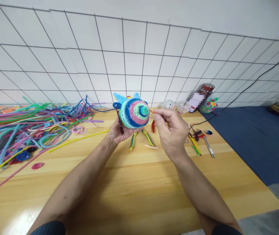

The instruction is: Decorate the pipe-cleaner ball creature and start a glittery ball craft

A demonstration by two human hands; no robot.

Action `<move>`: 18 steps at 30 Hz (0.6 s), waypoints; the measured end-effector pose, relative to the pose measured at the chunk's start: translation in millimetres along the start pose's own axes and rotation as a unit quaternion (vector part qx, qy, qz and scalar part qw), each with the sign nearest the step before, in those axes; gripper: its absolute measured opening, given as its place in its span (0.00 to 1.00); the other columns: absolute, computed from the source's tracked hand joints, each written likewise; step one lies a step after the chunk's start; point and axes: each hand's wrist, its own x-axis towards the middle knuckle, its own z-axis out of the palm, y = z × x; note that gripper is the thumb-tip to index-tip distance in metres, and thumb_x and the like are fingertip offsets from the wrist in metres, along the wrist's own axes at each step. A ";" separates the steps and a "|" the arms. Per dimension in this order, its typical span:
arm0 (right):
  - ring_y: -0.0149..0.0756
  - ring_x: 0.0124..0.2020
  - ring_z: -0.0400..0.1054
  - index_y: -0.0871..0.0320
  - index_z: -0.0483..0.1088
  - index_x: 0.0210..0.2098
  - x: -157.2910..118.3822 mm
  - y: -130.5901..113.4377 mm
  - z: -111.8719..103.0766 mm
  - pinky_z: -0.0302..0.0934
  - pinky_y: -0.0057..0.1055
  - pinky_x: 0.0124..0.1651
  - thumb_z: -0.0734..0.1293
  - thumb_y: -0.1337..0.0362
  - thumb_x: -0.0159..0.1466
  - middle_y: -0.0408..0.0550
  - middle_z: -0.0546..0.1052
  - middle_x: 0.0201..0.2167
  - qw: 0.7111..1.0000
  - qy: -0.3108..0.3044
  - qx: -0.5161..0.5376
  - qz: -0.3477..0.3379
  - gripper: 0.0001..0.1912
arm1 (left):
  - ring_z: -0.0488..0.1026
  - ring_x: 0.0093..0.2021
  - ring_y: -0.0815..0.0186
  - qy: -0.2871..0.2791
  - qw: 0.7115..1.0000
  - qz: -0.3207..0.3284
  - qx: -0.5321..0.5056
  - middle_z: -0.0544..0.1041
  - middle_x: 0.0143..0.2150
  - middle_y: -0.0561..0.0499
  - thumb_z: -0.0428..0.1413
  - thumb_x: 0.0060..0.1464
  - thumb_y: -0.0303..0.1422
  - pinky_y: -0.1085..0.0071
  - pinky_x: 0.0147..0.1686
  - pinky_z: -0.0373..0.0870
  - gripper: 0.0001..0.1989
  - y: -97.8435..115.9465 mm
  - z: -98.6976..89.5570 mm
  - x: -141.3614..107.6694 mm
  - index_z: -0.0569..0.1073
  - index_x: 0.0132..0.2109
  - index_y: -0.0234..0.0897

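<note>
A round ornament of coiled pipe cleaners [135, 112], ringed in blue, pink and pale green, is held up above the table. My left hand [122, 132] cups it from below and the left side, with most of the fingers hidden behind it. Light blue pointed pieces [120, 98] stick up from its top. From its left side hangs a dark tassel [121, 127]. My right hand [170, 130] pinches a thin orange-red cord at the ornament's right side, thumb against forefinger. A red tassel [153, 127] dangles just below those fingertips.
Loose pipe cleaners [46, 120] lie heaped on the wooden table [129, 195] at left. Green-and-yellow pliers handles [149, 138] show beneath the ornament. At right are a pen [209, 147], a yellow cutter-like tool [194, 144] and a black cable [256, 78]. A tiled wall stands behind.
</note>
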 end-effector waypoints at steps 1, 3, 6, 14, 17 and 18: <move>0.38 0.36 0.77 0.49 0.81 0.44 0.9 -0.4 0.2 0.75 0.37 0.42 0.70 0.61 0.74 0.46 0.84 0.38 1.000 -0.001 -0.009 -0.004 0.06 | 0.68 0.76 0.41 -0.002 1.000 -0.003 -0.002 0.79 0.69 0.38 0.66 0.59 0.56 0.40 0.74 0.67 0.39 -0.9 -0.6 0.2 0.71 0.70 0.42; 0.37 0.35 0.76 0.49 0.81 0.43 2.5 0.0 0.2 0.74 0.36 0.40 0.70 0.63 0.73 0.45 0.84 0.37 1.000 -0.006 -0.024 -0.015 0.06 | 0.67 0.77 0.40 -0.001 1.000 -0.005 -0.003 0.78 0.69 0.37 0.67 0.59 0.56 0.39 0.74 0.66 0.40 -2.3 -1.4 0.3 0.72 0.70 0.42; 0.36 0.33 0.76 0.50 0.81 0.43 3.7 1.9 0.5 0.73 0.35 0.39 0.69 0.65 0.73 0.45 0.84 0.36 0.998 -0.014 -0.041 -0.034 0.07 | 0.66 0.77 0.40 0.009 1.000 -0.006 0.001 0.79 0.69 0.38 0.67 0.59 0.56 0.38 0.74 0.66 0.38 -2.9 -2.1 -0.1 0.73 0.68 0.42; 0.36 0.34 0.76 0.50 0.82 0.43 1.3 4.0 4.0 0.73 0.36 0.41 0.70 0.67 0.72 0.45 0.85 0.37 0.998 -0.023 -0.027 -0.047 0.07 | 0.64 0.78 0.43 0.006 1.000 -0.001 0.003 0.79 0.69 0.41 0.67 0.61 0.53 0.40 0.76 0.64 0.34 -2.6 -4.6 0.0 0.75 0.67 0.42; 0.37 0.36 0.77 0.50 0.81 0.48 -2.8 7.9 5.8 0.75 0.37 0.43 0.70 0.64 0.73 0.45 0.85 0.39 1.000 -0.025 -0.003 -0.007 0.08 | 0.64 0.78 0.41 -0.006 1.000 -0.008 0.010 0.78 0.70 0.38 0.68 0.59 0.53 0.39 0.76 0.63 0.35 -2.5 -4.9 0.6 0.75 0.66 0.41; 0.37 0.36 0.78 0.49 0.80 0.51 -4.3 9.5 6.4 0.76 0.37 0.44 0.70 0.63 0.73 0.45 0.85 0.40 1.000 -0.025 0.009 0.012 0.09 | 0.64 0.78 0.40 -0.011 1.000 -0.012 0.012 0.78 0.70 0.38 0.68 0.59 0.53 0.39 0.76 0.63 0.35 -2.2 -5.0 0.8 0.75 0.66 0.41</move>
